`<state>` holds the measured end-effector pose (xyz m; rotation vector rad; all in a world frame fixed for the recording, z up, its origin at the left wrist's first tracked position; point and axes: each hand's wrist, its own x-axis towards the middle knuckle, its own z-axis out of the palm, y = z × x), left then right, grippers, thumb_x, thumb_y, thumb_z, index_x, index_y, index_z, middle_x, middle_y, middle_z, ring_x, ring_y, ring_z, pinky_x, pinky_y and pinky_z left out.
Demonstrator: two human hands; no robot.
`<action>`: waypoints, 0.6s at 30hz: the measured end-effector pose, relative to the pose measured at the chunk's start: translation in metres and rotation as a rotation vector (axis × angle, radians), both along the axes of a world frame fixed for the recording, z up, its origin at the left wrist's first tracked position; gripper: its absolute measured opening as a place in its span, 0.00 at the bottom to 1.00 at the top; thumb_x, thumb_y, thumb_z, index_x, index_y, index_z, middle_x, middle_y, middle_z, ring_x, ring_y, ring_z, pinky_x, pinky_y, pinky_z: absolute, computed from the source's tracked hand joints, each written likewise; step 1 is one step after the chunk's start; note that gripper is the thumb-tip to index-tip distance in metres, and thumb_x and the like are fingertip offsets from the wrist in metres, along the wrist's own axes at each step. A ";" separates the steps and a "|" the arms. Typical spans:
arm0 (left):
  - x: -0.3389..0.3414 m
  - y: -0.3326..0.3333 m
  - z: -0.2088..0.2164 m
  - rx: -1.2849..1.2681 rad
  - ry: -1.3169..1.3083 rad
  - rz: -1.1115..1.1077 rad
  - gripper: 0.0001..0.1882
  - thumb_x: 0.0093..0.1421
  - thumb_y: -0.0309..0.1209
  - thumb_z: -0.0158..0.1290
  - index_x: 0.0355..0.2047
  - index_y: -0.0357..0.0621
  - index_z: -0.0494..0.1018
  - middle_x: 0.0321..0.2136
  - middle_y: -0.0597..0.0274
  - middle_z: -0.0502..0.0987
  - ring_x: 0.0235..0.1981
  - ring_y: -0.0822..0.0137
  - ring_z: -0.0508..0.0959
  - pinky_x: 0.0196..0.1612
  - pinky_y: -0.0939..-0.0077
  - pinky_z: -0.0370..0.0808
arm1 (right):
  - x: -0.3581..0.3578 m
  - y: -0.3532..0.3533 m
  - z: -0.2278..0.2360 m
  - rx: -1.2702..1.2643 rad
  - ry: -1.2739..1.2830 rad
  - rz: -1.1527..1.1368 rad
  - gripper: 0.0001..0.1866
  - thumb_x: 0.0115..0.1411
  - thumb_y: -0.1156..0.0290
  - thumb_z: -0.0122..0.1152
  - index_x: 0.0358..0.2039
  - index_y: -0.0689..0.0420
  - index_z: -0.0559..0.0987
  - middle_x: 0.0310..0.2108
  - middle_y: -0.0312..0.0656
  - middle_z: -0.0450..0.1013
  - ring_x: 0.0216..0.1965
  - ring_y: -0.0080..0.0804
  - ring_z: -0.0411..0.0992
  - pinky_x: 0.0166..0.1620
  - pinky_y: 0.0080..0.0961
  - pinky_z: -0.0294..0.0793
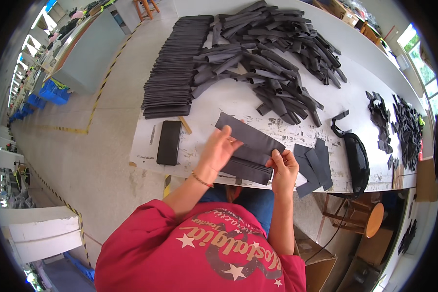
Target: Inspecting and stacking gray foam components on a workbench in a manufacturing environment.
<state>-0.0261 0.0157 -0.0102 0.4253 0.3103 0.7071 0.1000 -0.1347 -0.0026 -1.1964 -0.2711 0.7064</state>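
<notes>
A small stack of dark grey fabric strips (248, 146) lies at the near edge of the white table (238, 100), with the left hand (219, 148) grasping its top strip and the right hand (283, 168) gripping its right end, a black phone (169, 142) lying nearby to the left.

strips (250, 136): dark matt cloth
table (228, 100): white, scuffed, worn paint
phone (169, 142), left of strips: glossy black
stool (370, 219): wood

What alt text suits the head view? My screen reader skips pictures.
Both hands, left hand and right hand, hold a folded dark fabric strip over a white table, with a loose strip pile and neat stack behind.
</notes>
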 end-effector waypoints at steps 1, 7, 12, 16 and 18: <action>0.007 -0.009 0.002 -0.033 -0.036 -0.034 0.26 0.59 0.37 0.60 0.55 0.41 0.65 0.48 0.57 0.73 0.51 0.61 0.74 0.54 0.59 0.73 | -0.002 0.001 -0.001 0.006 0.024 0.004 0.05 0.60 0.76 0.62 0.31 0.62 0.75 0.23 0.35 0.73 0.22 0.20 0.69 0.28 0.18 0.69; 0.036 -0.033 0.010 -0.072 -0.103 -0.047 0.17 0.66 0.36 0.50 0.50 0.39 0.68 0.34 0.57 0.78 0.49 0.55 0.76 0.58 0.60 0.70 | -0.023 0.008 0.000 -0.013 0.028 0.016 0.07 0.59 0.77 0.62 0.29 0.59 0.72 0.21 0.36 0.72 0.20 0.21 0.68 0.25 0.16 0.68; 0.034 -0.032 0.002 -0.122 -0.079 -0.014 0.16 0.68 0.39 0.47 0.48 0.39 0.70 0.35 0.57 0.78 0.48 0.57 0.77 0.55 0.63 0.72 | -0.023 0.008 0.000 0.019 0.036 0.030 0.07 0.59 0.76 0.63 0.30 0.59 0.72 0.21 0.38 0.73 0.18 0.21 0.68 0.24 0.16 0.67; 0.019 -0.013 0.018 0.092 0.173 -0.088 0.19 0.68 0.41 0.47 0.48 0.39 0.72 0.38 0.59 0.79 0.46 0.63 0.78 0.47 0.71 0.74 | -0.005 0.001 0.000 -0.014 0.066 0.013 0.06 0.60 0.76 0.62 0.30 0.58 0.73 0.19 0.37 0.71 0.18 0.22 0.67 0.23 0.19 0.67; 0.011 0.003 0.022 0.233 0.469 0.064 0.14 0.65 0.40 0.52 0.44 0.45 0.78 0.35 0.69 0.79 0.34 0.78 0.75 0.35 0.81 0.70 | 0.010 -0.007 0.004 -0.008 0.041 0.003 0.05 0.60 0.76 0.62 0.29 0.59 0.74 0.20 0.38 0.71 0.18 0.21 0.66 0.23 0.17 0.65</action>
